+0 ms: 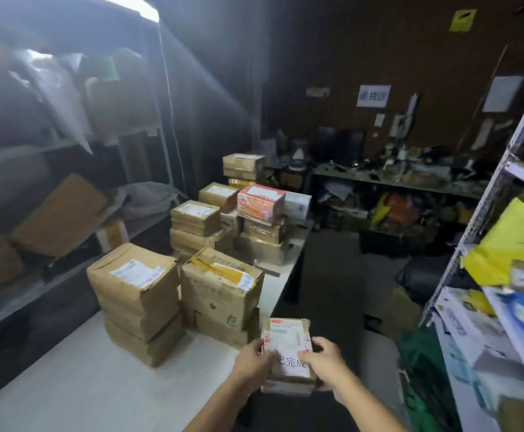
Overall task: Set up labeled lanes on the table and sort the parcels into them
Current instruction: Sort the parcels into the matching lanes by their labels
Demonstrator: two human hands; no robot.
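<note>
brown cardboard parcels (139,294) on a white table (83,388), one pink-and-white box (260,202), yellow bags (510,247).

Held: small brown parcel (285,335), flat, shipping label up, white printed sheet (292,364) across its near end, gripped by left hand (254,358) and right hand (326,360) at the table (83,385) edge | On table: brown cardboard stacks (142,294) in rows toward the far end, pink box (260,202) topping one.

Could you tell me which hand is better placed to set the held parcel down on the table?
Left, probably. Both hands grip the parcel, but the left hand is on the side of the table, next to its bare top; the right hand is out past the table's edge.
</note>
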